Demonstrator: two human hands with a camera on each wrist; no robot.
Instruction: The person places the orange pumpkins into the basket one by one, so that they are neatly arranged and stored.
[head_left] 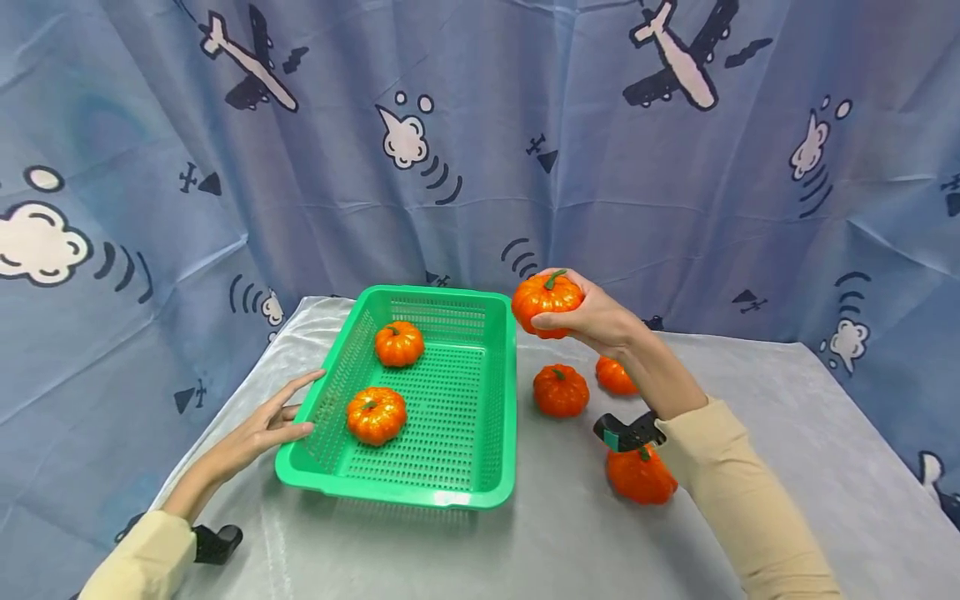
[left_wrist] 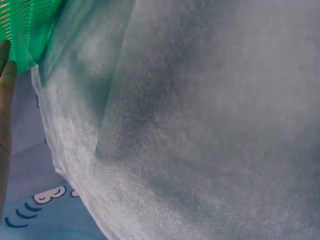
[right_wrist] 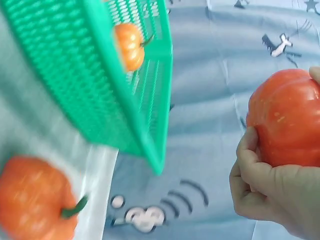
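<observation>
In the head view my right hand (head_left: 600,318) grips a small orange pumpkin (head_left: 546,302) with a green stem, held up by the right rim of a green plastic basket (head_left: 516,400). The right wrist view shows this pumpkin (right_wrist: 287,117) between the thumb and curled fingers. My left hand (head_left: 258,429) rests its fairly straight fingers along the basket's left rim; in the left wrist view only part of those fingers (left_wrist: 7,82) shows. Two pumpkins sit inside the basket, one toward the back (head_left: 399,343) and one nearer the front left (head_left: 377,416).
Right of the basket, three more pumpkins lie on the silvery tablecloth (head_left: 570,533): one close to the basket (head_left: 561,391), one farther back (head_left: 616,377) and one under the right forearm (head_left: 641,475). A blue curtain (head_left: 480,167) with printed planes hangs behind the table.
</observation>
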